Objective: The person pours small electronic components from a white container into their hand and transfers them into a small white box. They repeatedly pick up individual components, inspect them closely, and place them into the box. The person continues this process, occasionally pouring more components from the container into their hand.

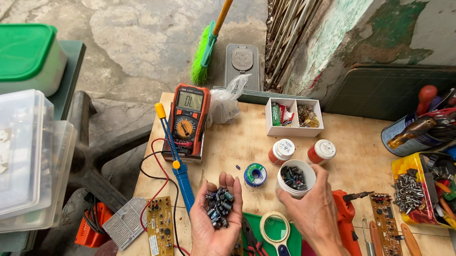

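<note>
Capacitors (219,205), small, dark and cylindrical, lie heaped in the upturned palm of the left hand (217,215), whose fingers curl loosely around the pile without closing over it. More of the same dark parts fill a small white cup (296,178), which the right hand (314,210) grips from below and the side, fingers wrapped round its wall, the mouth tipped slightly toward the left hand. Both hands hover above a plywood table (349,157). Just beyond the cup stand two small jars with white lids (283,150), and a spool of solder (255,174) lies between the hands and the jars. A red-and-black multimeter (188,118) sits at the far left of the table, with a blue soldering iron (176,159) angled beside it. Beneath the hands lie a magnifying glass (281,248) on a green mat (296,244) and a yellow circuit board (159,244) near the left wrist
</note>
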